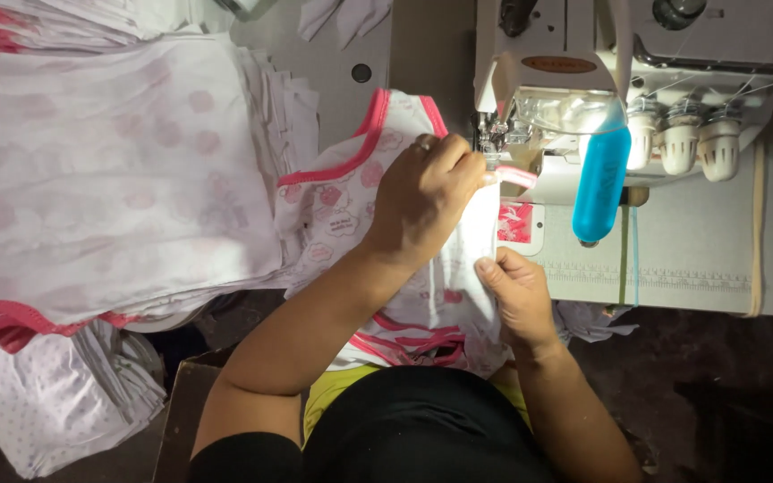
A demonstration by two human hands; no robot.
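Left hand [427,201] lies palm down on the white garment piece [351,210], fingers curled together, tips pinching the fabric edge right at the presser foot [491,141] of the sewing machine [583,80]. Right hand [516,295] sits just below and to the right, thumb and fingers pressed together on the lower edge of the same fabric. The garment piece is white with pink printed patches and pink binding; it lies on the desk [691,259] in front of the machine and hangs over the near desk edge toward the person's lap.

Containers: a brown cardboard box [181,402] at lower left, only one wall in view, contents not clear. Beside it a loose heap of white dotted fabric [55,402].

Labels: an oval orange label [558,64] on the cream machine head, and a small pink-red patch [515,224] on the machine bed below the needle area. A blue cylindrical part [599,183] hangs on the machine front. Three cream tension knobs [682,139] sit in a row to the right.

Edges and room: a large stack of white pink-printed pieces [109,179] fills the left side, touching the worked piece, its pink-bound edge hanging over the near edge. Bare desk surface right of the hands, with a strip along the near edge. Dark floor [717,402] below, right.
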